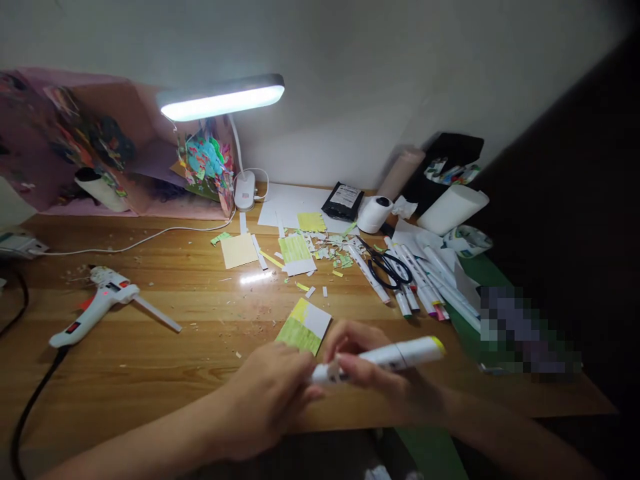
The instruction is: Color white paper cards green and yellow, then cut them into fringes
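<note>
Both hands met at the bench's [150,347] near edge over one marker [385,357]. Right hand [370,367] fingers were closed around its barrel, long axis left-right, yellow end rightward; left hand [270,400] fingers pinched its left end. Paper [305,327] lay just beyond.

No legible text — label on black pouch [343,200] too blurred.

Bright desk lamp [223,99], dim, perhaps blurred edges

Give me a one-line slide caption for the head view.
Both hands grip a white marker with a yellow cap over a half-coloured paper card, beside a glue gun under a desk lamp.
</note>
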`<act>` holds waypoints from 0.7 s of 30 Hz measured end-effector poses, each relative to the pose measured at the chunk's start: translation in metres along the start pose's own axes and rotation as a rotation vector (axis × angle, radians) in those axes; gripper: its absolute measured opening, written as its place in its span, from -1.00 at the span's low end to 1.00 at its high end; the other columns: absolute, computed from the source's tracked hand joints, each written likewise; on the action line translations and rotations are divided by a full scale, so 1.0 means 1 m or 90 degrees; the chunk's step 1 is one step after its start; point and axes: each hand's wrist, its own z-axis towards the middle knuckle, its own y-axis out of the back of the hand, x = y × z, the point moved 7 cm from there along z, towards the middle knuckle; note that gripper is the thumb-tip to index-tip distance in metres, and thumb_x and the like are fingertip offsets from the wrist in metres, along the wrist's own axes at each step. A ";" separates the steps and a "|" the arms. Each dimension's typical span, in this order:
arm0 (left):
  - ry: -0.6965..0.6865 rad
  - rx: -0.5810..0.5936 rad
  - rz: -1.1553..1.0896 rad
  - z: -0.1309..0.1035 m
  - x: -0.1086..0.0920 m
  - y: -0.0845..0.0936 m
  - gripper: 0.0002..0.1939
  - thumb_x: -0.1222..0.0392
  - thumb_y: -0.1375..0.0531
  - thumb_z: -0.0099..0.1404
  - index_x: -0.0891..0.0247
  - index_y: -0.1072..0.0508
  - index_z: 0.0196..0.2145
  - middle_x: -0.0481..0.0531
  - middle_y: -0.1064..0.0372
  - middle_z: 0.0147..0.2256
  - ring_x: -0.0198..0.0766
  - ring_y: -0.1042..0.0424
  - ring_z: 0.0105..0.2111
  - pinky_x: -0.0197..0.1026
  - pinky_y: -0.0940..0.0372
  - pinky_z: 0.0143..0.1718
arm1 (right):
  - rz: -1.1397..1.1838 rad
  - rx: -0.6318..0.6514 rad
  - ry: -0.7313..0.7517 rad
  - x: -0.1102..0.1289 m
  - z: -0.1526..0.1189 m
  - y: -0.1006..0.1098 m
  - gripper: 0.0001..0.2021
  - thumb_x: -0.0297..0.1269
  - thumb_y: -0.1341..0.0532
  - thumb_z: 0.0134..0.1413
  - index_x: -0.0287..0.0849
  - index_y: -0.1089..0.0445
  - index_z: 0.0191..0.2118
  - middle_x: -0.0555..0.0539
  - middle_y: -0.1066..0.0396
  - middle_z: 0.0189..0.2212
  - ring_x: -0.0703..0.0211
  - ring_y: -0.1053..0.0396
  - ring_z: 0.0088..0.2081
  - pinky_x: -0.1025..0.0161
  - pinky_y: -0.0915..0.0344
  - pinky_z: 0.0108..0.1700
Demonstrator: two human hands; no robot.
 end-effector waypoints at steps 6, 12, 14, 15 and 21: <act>0.040 -0.086 0.001 -0.066 0.022 0.017 -0.72 0.11 0.17 0.42 0.10 -0.29 -0.31 -0.08 -0.42 -0.42 -0.29 -0.38 -0.48 -0.32 -0.26 -0.46 | -0.267 -0.390 0.196 0.049 -0.056 0.099 -0.56 0.09 0.23 0.20 0.21 -0.38 -0.28 -0.10 -0.24 -0.65 0.05 -0.17 -0.60 0.08 -0.01 -0.56; -0.056 -0.007 0.170 -0.049 0.015 -0.015 -0.82 0.18 0.04 0.37 0.26 -0.31 -0.21 0.19 -0.34 -0.01 -0.13 -0.39 -0.09 -0.15 -0.32 -0.12 | -0.210 -0.336 0.116 0.015 -0.002 0.120 -0.77 -0.04 -0.06 0.14 -0.02 -0.36 -0.28 -0.01 -0.26 -0.58 0.18 -0.22 -0.54 0.21 -0.15 -0.52; -0.099 -0.016 0.282 -0.023 0.007 -0.035 -0.82 0.26 0.00 0.32 0.39 -0.33 -0.21 0.38 -0.12 0.15 0.04 -0.16 0.14 -0.04 -0.22 0.05 | -0.246 -0.219 0.073 -0.008 0.025 0.090 -0.77 -0.09 -0.17 0.09 -0.10 -0.36 -0.20 -0.03 -0.34 -0.43 0.18 -0.29 -0.41 0.24 -0.24 -0.39; -0.097 -0.026 0.322 -0.011 0.006 -0.045 -0.81 0.27 -0.02 0.29 0.45 -0.34 -0.23 0.46 -0.06 0.16 0.11 -0.08 0.18 -0.01 -0.18 0.07 | -0.231 -0.177 0.061 -0.019 0.035 0.077 -0.75 -0.11 -0.20 0.06 -0.12 -0.34 -0.19 -0.04 -0.35 -0.37 0.20 -0.29 -0.39 0.27 -0.24 -0.39; -0.053 -0.119 0.454 0.016 0.018 -0.072 -0.75 0.31 0.10 0.32 0.53 -0.30 -0.23 0.63 -0.22 0.01 0.14 -0.24 0.08 0.06 -0.22 -0.01 | -0.135 -0.081 0.013 -0.068 0.050 0.051 -0.77 -0.15 -0.25 0.02 -0.18 -0.31 -0.26 -0.01 -0.36 -0.39 0.27 -0.29 -0.43 0.36 -0.21 -0.44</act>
